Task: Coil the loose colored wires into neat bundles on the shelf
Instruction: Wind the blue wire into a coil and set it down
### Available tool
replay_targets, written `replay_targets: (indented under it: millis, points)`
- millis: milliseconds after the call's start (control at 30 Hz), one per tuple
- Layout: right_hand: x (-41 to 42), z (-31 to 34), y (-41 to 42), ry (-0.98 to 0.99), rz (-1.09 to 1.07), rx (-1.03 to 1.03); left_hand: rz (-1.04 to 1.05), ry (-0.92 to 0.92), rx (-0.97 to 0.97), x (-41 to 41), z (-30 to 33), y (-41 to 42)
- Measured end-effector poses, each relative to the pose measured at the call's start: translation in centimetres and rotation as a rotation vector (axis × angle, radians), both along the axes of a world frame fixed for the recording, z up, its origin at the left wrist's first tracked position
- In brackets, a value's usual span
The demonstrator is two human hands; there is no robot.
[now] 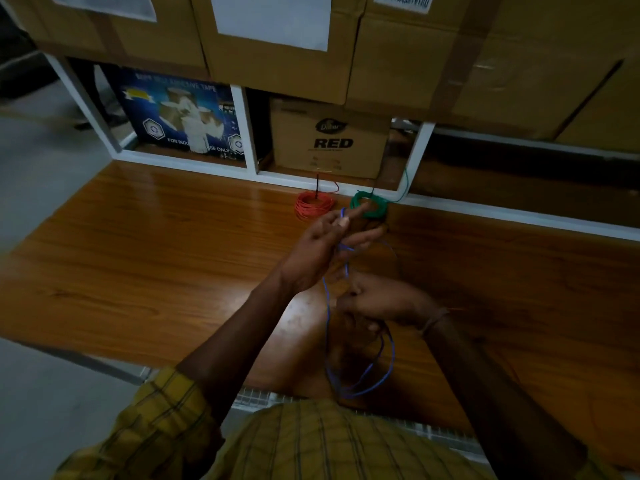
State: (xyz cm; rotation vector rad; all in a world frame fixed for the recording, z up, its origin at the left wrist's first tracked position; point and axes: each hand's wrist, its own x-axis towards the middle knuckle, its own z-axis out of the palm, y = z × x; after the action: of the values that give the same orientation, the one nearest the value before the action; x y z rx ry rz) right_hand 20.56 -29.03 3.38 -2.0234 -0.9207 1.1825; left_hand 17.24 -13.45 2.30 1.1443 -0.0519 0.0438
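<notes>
Left hand, fingers straight, has thin blue wire looped round it; right hand pinches that wire. Beyond lie a red wire coil and, right, a green wire coil.

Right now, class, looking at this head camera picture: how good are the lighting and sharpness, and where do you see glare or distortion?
Head view: dim overall, the boxes at top in shade; glare patches on the wooden shelf near the hands; wide-angle bending of the shelf's edges; left hand and blue wire slightly blurred; red coil and green coil readable.

Dim wooden shelf (boxes behind)
</notes>
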Motion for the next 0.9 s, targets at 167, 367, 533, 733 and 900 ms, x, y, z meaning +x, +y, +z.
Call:
replay_targets:
  millis: [167, 367, 533, 733, 900]
  points:
    - [0.0, 2.0, -1.8, 0.142, -0.008, 0.018, 0.194, -0.064, 0.557, 0.6, -0.4, -0.2]
    - [3.5, 4.1, -4.9, 0.08, -0.061, 0.142, 0.13, -0.038, 0.847, 0.6, 0.5, 0.9]
    - [5.6, 6.3, -6.5, 0.358, -0.273, 0.466, 0.032, 0.048, 0.874, 0.2, 2.1, 1.4]
    - [8.9, 8.0, -6.2, 0.332, -0.346, 0.586, 0.006, 0.181, 0.583, -0.4, 1.8, 1.3]
    - [11.7, 8.1, -4.4, 0.261, -0.309, 0.622, -0.029, 0.124, 0.351, -0.4, 1.8, 1.5]
